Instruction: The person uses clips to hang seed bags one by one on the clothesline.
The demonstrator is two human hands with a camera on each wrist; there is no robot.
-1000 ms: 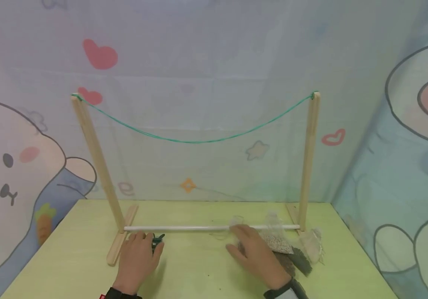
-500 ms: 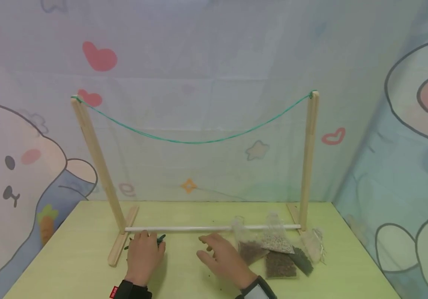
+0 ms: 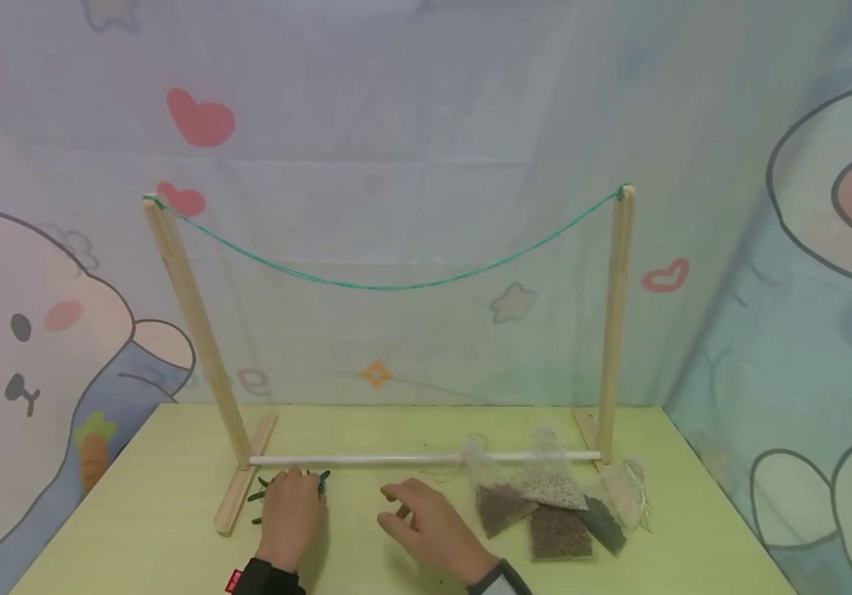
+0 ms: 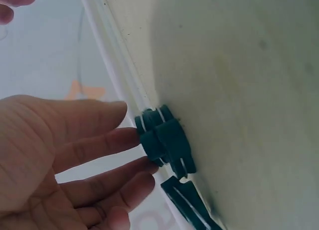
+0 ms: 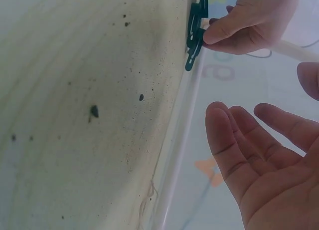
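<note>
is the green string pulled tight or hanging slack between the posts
Slack. The green string runs from the top of the left post to the top of the right post and sags in a curve, lowest near its middle.

Dark green clips (image 3: 293, 486), yellow-green table (image 3: 135, 529), green string (image 3: 396, 285), white rod (image 3: 366, 458)

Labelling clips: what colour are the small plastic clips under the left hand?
Dark green small plastic clips, touched by the left hand; the left wrist view shows it best.
</note>
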